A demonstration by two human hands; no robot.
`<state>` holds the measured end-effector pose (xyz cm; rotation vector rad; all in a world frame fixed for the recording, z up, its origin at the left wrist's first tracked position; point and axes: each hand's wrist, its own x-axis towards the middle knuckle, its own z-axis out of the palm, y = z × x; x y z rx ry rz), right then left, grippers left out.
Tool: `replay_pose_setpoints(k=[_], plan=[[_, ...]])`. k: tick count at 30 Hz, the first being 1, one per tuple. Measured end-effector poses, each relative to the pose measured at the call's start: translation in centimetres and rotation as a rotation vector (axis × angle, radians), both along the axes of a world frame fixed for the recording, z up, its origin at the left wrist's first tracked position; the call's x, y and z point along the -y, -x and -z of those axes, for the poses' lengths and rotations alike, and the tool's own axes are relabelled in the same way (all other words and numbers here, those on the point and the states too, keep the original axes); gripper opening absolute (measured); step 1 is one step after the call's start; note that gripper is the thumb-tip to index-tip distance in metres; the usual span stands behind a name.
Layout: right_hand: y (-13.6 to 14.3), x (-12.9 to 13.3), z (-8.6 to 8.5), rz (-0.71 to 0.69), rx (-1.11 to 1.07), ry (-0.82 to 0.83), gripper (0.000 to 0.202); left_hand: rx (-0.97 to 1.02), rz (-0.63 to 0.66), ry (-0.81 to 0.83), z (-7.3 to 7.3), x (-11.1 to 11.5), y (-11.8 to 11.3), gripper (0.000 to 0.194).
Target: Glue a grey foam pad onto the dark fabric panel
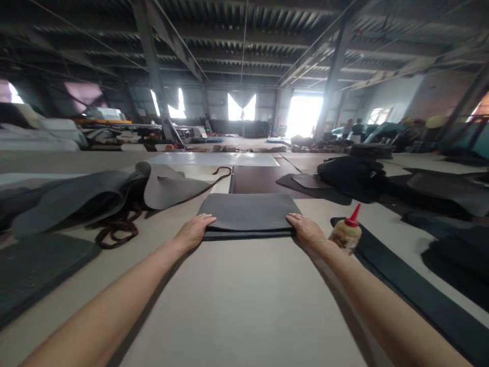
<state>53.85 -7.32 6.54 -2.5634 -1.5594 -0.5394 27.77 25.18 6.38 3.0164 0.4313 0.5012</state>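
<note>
A stack of dark grey sheets (250, 211) lies on the pale table (244, 300), its top sheet slightly raised along the near edge. My left hand (195, 229) grips the stack's left near corner, fingers over the top. At the right near corner my right hand (305, 228) holds it the same way. Just beyond my right wrist stands a glue bottle (346, 234) with a red pointed cap, partly hidden by my forearm.
Curled grey sheets (76, 196) and a brown cord (116, 232) lie on the left. Black cloth (351, 176) is heaped at the back right, and a long dark strip (412, 285) runs along the right. People stand far off at the right.
</note>
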Motion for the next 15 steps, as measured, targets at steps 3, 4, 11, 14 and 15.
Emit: replay_pose_setpoints(k=[3,4,11,14,15], plan=[[-0.3,0.3,1.2,-0.010,-0.020,0.023,0.054,-0.012,0.012,0.003,0.7,0.0,0.7,0.059],[-0.5,0.3,1.2,-0.017,-0.024,0.028,0.054,-0.015,0.019,-0.001,0.5,0.0,1.0,0.060],[-0.4,0.9,1.4,-0.022,-0.029,0.036,0.051,-0.021,0.033,-0.030,0.2,1.0,2.3,0.063],[0.0,0.8,1.4,-0.032,-0.046,0.054,0.052,-0.032,0.018,-0.013,0.8,1.3,2.5,0.064],[0.0,0.8,1.4,-0.035,-0.055,0.061,0.053,-0.035,0.014,-0.003,0.9,1.3,2.6,0.064]])
